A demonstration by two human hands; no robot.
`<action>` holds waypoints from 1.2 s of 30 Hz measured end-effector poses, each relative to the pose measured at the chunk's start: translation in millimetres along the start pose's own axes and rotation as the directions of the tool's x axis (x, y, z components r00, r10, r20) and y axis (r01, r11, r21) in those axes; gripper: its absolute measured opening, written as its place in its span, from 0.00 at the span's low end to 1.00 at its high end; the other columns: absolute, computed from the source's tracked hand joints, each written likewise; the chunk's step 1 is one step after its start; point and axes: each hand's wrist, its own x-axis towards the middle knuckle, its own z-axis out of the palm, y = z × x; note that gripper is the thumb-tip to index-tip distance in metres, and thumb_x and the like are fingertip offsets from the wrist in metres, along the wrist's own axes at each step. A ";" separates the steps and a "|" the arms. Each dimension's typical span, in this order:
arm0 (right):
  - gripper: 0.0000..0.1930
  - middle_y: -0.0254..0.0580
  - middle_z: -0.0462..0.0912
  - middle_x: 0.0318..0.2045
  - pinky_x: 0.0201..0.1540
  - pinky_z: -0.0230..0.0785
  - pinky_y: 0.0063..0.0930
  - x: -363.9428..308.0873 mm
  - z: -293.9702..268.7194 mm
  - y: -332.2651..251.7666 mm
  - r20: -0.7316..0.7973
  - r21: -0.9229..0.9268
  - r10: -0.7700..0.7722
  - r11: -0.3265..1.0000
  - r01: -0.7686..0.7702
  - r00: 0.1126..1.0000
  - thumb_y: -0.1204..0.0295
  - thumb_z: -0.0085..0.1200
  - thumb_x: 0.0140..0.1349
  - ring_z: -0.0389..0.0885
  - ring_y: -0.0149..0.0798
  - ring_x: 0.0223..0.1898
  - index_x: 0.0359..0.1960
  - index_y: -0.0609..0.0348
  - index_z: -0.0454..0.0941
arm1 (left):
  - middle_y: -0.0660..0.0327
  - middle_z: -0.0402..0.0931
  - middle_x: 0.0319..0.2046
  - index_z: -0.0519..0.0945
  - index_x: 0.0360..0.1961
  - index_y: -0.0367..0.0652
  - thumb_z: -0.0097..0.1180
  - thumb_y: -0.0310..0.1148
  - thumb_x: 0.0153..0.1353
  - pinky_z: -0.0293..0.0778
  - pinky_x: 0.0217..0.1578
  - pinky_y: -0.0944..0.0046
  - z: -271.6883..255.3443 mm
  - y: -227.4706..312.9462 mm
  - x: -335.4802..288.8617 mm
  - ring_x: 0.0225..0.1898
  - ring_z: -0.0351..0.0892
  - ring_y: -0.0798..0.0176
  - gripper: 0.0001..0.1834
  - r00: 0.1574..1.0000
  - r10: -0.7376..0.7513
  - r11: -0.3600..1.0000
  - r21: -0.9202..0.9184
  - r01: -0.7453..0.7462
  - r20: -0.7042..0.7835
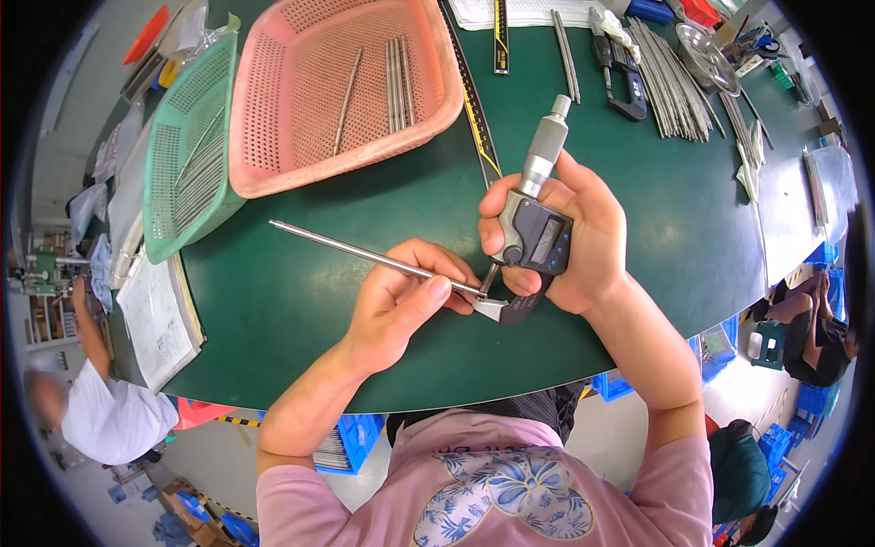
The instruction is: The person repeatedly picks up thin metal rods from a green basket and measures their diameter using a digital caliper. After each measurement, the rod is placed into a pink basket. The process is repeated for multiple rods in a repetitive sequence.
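Note:
My left hand pinches a thin steel rod between thumb and fingers. The rod slants up to the left, its stepped tip free over the table. Its near end lies at the jaws of a digital micrometer; whether the jaws touch it I cannot tell. Wrapped round the micrometer is my right hand, fingers on the frame and thimble side. The silver thimble points up and away, and the small display faces up.
A pink basket with several rods stands at the far left, beside a green basket of rods. An open booklet lies left. Another micrometer and a rod pile lie far right. Other people sit at both sides.

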 end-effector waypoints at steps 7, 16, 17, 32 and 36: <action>0.32 0.44 0.75 0.19 0.13 0.60 0.21 -0.2 1.4 0.8 -0.011 -0.018 0.007 1.000 -0.007 1.000 0.42 0.34 0.56 0.66 0.32 0.09 0.29 0.65 0.72 | 0.54 0.71 0.36 0.68 0.36 0.34 0.44 0.31 0.61 0.72 0.37 0.67 -1.6 -1.2 -0.9 0.36 0.72 0.66 0.09 1.000 0.013 1.000 -0.009 -0.013 0.016; 0.32 0.47 0.74 0.20 0.10 0.60 0.19 -0.8 1.8 1.9 -0.018 -0.098 -0.037 0.995 0.035 0.999 0.42 0.31 0.59 0.64 0.32 0.08 0.29 0.64 0.72 | 0.56 0.72 0.32 0.68 0.34 0.36 0.49 0.28 0.59 0.71 0.35 0.68 0.5 -3.7 -0.2 0.33 0.73 0.67 0.07 1.000 0.005 1.000 -0.028 -0.006 -0.028; 0.32 0.47 0.74 0.20 0.10 0.60 0.19 -0.8 2.3 2.0 -0.012 -0.109 -0.046 0.993 0.044 0.999 0.43 0.31 0.59 0.65 0.32 0.09 0.29 0.64 0.72 | 0.56 0.72 0.32 0.68 0.33 0.36 0.50 0.28 0.58 0.71 0.35 0.68 0.6 -4.1 -0.4 0.32 0.73 0.67 0.06 0.999 0.000 1.000 -0.013 0.000 -0.041; 0.35 0.42 0.76 0.20 0.14 0.60 0.20 1.1 2.4 1.6 -0.027 -0.072 0.039 0.997 -0.040 0.999 0.43 0.23 0.59 0.66 0.31 0.10 0.33 0.66 0.71 | 0.57 0.71 0.34 0.68 0.33 0.38 0.50 0.22 0.55 0.69 0.37 0.68 0.9 -1.5 0.2 0.35 0.71 0.68 0.06 1.000 -0.005 0.996 -0.085 0.003 -0.030; 0.34 0.42 0.76 0.20 0.14 0.60 0.20 1.0 1.3 2.7 -0.015 -0.056 0.031 0.998 -0.032 0.999 0.41 0.27 0.57 0.66 0.31 0.10 0.31 0.66 0.72 | 0.58 0.71 0.35 0.68 0.34 0.38 0.50 0.21 0.54 0.69 0.38 0.68 0.5 -2.6 0.1 0.36 0.71 0.68 0.06 1.000 0.000 0.997 -0.079 -0.001 -0.015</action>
